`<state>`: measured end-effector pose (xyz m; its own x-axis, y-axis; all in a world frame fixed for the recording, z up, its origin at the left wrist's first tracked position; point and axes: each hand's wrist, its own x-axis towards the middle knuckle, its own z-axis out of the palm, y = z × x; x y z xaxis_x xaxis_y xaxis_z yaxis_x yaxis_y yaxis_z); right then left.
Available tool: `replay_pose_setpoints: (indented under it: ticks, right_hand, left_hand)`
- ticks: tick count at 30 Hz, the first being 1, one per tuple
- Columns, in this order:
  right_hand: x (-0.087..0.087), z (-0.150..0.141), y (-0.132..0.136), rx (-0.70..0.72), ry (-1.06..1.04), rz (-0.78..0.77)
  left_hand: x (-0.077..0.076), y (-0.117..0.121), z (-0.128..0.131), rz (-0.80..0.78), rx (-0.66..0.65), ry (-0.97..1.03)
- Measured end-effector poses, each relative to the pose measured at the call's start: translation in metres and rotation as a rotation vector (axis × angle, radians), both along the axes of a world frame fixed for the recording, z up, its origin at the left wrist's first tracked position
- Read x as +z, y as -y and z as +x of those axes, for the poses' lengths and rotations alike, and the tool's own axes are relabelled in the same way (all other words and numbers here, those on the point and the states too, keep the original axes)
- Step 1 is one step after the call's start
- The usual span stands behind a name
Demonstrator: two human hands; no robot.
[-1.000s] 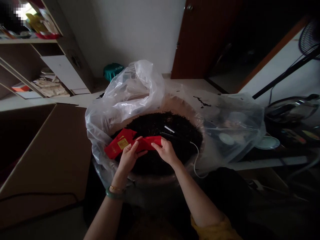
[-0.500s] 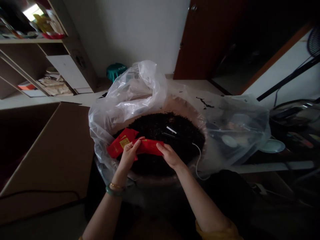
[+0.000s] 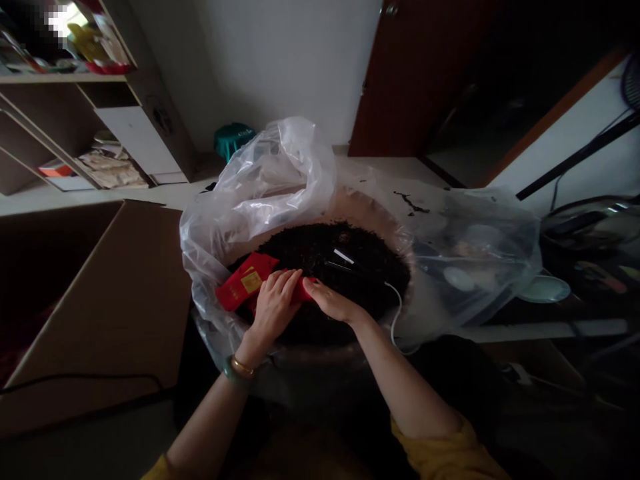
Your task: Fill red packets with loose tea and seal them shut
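Note:
My left hand (image 3: 277, 301) lies over a red packet (image 3: 303, 291), its fingers bent down across it and hiding much of it. My right hand (image 3: 333, 302) grips the packet's right end, thumb on top. More red packets (image 3: 244, 285) with gold print rest just left of my left hand. Beneath both hands is a heap of dark, loose, leaf-like material (image 3: 305, 241) in a wide round container lined with a clear plastic bag (image 3: 260, 180). On the heap, a bright white strip (image 3: 343, 257) shows beside a dark item I cannot make out; a white cable (image 3: 397, 307) runs off nearby.
An open cardboard box (image 3: 115, 287) stands at the left. Shelves (image 3: 65, 79) are behind it, and a green bin (image 3: 233, 139) is by the wall. The bag spreads rightward near a pale dish (image 3: 545, 289). Dark bits (image 3: 411, 203) lie on the floor behind.
My left hand has turned over, its fingers now covering the red packet. Less of that packet shows, and my hands are closer together. The view has shifted slightly.

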<state>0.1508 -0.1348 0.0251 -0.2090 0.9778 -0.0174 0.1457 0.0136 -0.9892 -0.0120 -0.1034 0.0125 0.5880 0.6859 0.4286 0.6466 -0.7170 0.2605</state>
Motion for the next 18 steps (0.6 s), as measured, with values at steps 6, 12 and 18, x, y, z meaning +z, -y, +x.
replay_pose_setpoints:
  ticks: [6,12,18]
  right_hand:
    - [0.013,-0.005,0.0,0.067,-0.033,0.003]
    - [0.015,0.007,0.014,-0.207,-0.025,0.155]
    - [-0.022,0.002,0.021,0.286,0.881,0.478]
  left_hand:
    - [-0.012,-0.008,-0.006,-0.043,-0.024,0.115]
    - [-0.015,-0.016,-0.011,-0.152,0.143,0.364]
    - [-0.021,-0.026,-0.024,-0.291,0.365,0.543]
